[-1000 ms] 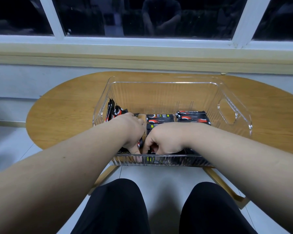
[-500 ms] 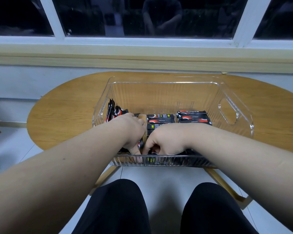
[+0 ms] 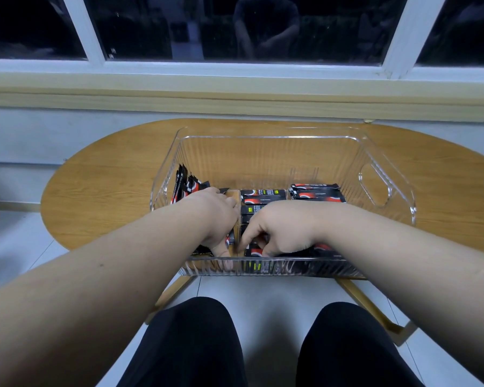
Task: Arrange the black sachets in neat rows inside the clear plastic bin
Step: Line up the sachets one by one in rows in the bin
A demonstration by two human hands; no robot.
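Table (image 3: 109, 191) — one bin (image 3: 263, 141); left hand (image 3: 215, 216), right hand (image 3: 285, 227) among sachets (image 3: 316, 194)

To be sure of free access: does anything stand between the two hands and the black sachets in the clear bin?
Nothing visible does. The left hand and the right hand are both inside the bin. The right hand's fingers curl on a sachet beside the near wall.

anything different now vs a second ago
Nothing visibly moved. The left hand and right hand stay low in the near part of the bin, the right one's fingers curled on a sachet by the near wall. The sachet rows behind them lie as before.
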